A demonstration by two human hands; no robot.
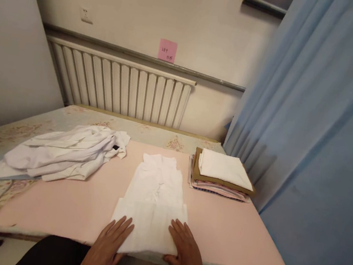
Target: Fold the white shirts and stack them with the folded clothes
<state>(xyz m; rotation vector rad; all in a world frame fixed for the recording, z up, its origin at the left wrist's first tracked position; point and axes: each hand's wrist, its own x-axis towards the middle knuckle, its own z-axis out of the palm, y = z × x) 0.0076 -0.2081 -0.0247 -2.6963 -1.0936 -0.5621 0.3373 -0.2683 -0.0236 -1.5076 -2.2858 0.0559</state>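
Note:
A white shirt (157, 191), folded into a long narrow shape with its collar end pointing away from me, lies in front of me on a pink cloth (224, 232). My left hand (110, 242) rests flat on the shirt's near left edge, fingers stretched out. On the near right edge lies my right hand (187, 251), its fingers also extended and the thumb apart. Neither hand grips the fabric. The shirt's near end reaches the table edge between my hands.
A loose heap of white garments (67, 154) lies at the left on a floral tablecloth (175, 142). To the right sits a stack of folded clothes (223, 173) with a white piece on top. A blue curtain (297, 124) hangs at the right. Behind is a radiator (120, 84).

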